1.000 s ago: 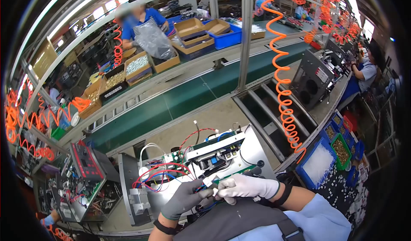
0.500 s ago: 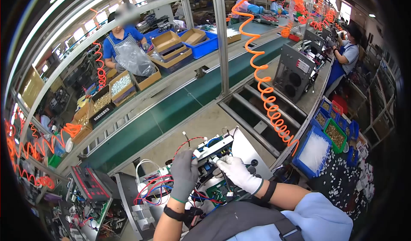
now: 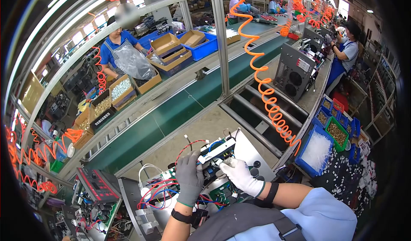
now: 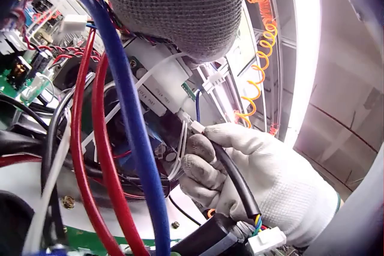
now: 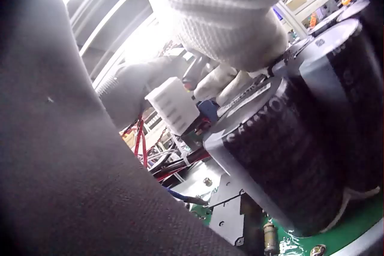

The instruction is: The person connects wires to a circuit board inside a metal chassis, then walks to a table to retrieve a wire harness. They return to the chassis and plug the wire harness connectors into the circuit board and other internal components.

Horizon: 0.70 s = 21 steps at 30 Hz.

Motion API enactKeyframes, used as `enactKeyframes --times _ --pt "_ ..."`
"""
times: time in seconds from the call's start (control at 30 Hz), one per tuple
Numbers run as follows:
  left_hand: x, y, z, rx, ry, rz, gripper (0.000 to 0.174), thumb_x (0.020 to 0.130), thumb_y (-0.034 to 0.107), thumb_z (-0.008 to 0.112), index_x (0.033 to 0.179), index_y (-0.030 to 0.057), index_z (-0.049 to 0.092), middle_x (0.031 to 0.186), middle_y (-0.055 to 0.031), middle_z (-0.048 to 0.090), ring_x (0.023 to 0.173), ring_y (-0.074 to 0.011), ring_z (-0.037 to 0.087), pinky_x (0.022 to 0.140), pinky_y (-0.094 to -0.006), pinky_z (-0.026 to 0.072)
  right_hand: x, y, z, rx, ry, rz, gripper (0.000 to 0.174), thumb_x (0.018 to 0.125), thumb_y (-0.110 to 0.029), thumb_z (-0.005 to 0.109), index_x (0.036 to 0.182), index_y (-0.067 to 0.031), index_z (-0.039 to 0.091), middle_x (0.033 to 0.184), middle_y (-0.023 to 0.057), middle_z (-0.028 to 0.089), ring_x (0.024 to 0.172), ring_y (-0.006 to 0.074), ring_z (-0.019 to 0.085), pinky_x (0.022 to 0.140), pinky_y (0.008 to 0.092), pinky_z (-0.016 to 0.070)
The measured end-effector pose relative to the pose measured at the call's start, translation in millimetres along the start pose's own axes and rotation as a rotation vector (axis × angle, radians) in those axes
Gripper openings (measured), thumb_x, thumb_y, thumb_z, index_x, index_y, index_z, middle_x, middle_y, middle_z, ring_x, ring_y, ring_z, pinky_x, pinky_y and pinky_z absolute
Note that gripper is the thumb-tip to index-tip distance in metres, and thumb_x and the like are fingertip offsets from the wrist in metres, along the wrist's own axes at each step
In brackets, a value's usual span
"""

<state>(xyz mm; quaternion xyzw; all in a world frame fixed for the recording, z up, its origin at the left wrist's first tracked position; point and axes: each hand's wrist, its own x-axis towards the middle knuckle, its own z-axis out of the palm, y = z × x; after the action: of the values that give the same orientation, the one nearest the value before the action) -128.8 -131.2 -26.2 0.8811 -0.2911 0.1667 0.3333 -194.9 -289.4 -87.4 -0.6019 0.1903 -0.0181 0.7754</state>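
Note:
My right hand (image 3: 243, 176), in a white glove, pinches the white connector (image 4: 197, 127) of a black cable (image 4: 235, 178) with thumb and fingers. The connector is against a white-fronted part inside the open metal unit (image 3: 250, 149). My left hand (image 3: 189, 176), in a grey glove, lies over the unit with fingers extended beside the left end of a pale bracket (image 3: 217, 151); its fingertips are partly hidden. A loose white plug (image 4: 267, 241) hangs at the cable's other end. In the right wrist view, a white connector block (image 5: 173, 106) is beside large black capacitors (image 5: 270, 160).
Red and blue wires (image 3: 160, 191) loop at the unit's left. A control panel (image 3: 97, 185) stands farther left. Beyond are rollers (image 3: 257, 119) and a green conveyor (image 3: 175, 112). An orange coiled hose (image 3: 261, 78) hangs ahead; parts bins (image 3: 316, 151) are at right.
Both hands have moved from the unit's near edge forward to the bracket and spread apart. The head view has shifted. Over the last half second the hands have barely moved.

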Motion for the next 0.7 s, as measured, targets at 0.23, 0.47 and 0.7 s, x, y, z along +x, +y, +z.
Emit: enactKeyframes --times 0.23,0.47,0.7 --pt "0 4 0 -0.003 0.011 0.004 0.037 0.084 0.01 0.051 0.119 0.0098 0.062 0.109 -0.0156 0.063 0.102 -0.0362 0.056 0.089 -0.0442 0.046 -3 -18 7 0.015 -0.009 0.089 0.013 0.094 -0.009 0.062 0.099 0.0029 0.059 0.087 0.0044 0.065 0.074 0.009 0.061 0.069 0.0236 0.0506" --pt "2 2 3 0.013 0.006 0.016 0.036 0.084 0.011 0.051 0.119 0.01 0.061 0.108 -0.0154 0.062 0.102 -0.0357 0.056 0.088 -0.0442 0.0461 5 -17 2 -0.094 -0.009 0.031 0.018 0.092 -0.013 0.065 0.101 0.0035 0.062 0.088 0.005 0.067 0.078 0.0078 0.062 0.071 0.0227 0.0495" --pt "3 4 2 -0.02 0.002 -0.002 0.036 0.084 0.011 0.051 0.118 0.0095 0.063 0.106 -0.0158 0.061 0.101 -0.0357 0.056 0.087 -0.0433 0.046 8 -33 -4 -0.104 -0.054 0.179 0.027 0.089 -0.023 0.071 0.098 0.0019 0.067 0.083 0.0043 0.07 0.072 0.0076 0.062 0.064 0.022 0.0477"
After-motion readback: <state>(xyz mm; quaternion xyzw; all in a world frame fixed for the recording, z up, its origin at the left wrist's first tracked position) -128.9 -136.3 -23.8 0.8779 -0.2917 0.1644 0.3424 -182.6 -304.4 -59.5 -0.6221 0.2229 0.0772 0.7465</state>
